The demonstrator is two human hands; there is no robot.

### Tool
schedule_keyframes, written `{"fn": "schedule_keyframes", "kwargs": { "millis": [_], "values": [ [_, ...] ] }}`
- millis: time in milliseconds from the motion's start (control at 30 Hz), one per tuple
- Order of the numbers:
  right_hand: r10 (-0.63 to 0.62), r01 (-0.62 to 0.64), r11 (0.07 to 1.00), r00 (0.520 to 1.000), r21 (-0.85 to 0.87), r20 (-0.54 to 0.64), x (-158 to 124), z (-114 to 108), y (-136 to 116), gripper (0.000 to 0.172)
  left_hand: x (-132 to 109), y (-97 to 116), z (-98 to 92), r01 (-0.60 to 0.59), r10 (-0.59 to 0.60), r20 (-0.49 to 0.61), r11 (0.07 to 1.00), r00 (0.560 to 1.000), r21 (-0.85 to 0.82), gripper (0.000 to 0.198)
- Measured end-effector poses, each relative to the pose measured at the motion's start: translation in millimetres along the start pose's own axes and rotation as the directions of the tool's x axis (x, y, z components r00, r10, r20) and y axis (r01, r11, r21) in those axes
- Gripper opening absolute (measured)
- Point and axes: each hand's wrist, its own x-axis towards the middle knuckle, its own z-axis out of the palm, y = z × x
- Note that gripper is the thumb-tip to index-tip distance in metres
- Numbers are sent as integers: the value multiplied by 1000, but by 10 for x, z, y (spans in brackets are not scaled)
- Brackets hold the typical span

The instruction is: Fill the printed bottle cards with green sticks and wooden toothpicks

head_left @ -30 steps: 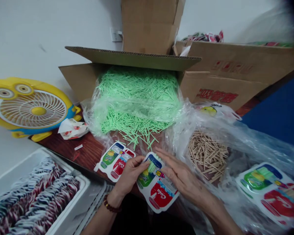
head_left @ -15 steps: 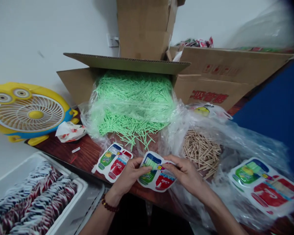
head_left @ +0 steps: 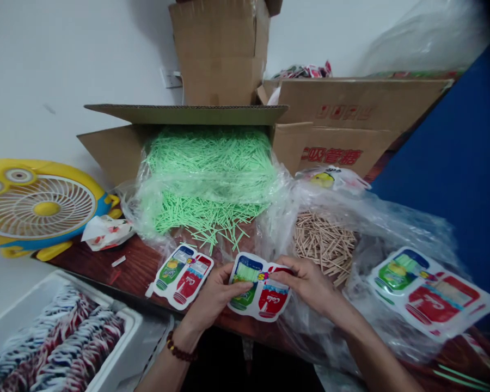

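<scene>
Between my two hands is a candy pouch (head_left: 256, 296) shaped like two bottles, one half green and one red. My left hand (head_left: 218, 288) pinches its left side, thumb across the green half. On the right, the thumb and fingers of my right hand (head_left: 300, 280) grip the upper edge of the red half. Thin green sticks show through the window of the green half. A similar pouch (head_left: 183, 276) lies on the table just left of my left hand. Behind the hands, loose green sticks (head_left: 212, 212) spill from a plastic-lined carton, and brown sticks (head_left: 324, 242) lie in clear plastic.
More pouches (head_left: 428, 291) lie on plastic at the right. A white foam box (head_left: 126, 326) at lower left holds rows of packed pouches. A yellow fan (head_left: 44, 207) and a tissue pack (head_left: 106, 233) stand left. Cardboard boxes (head_left: 343, 117) rise behind the table (head_left: 90, 267).
The camera view has turned slightly, so most things sit further left. Both hands keep hold of the pouch, which is now more level.
</scene>
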Motion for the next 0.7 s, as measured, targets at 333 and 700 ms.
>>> {"fn": "schedule_keyframes", "kwargs": {
  "millis": [333,700],
  "values": [
    [-42,42,999,999,-10,-5,-90,-123,117,26,97,85,177,72,-76,38,994,996,84,33],
    [-34,47,994,990,95,-137,-113,-10,176,18,123,-33,410,57,-47,-56,978,997,199,23]
  ]
}}
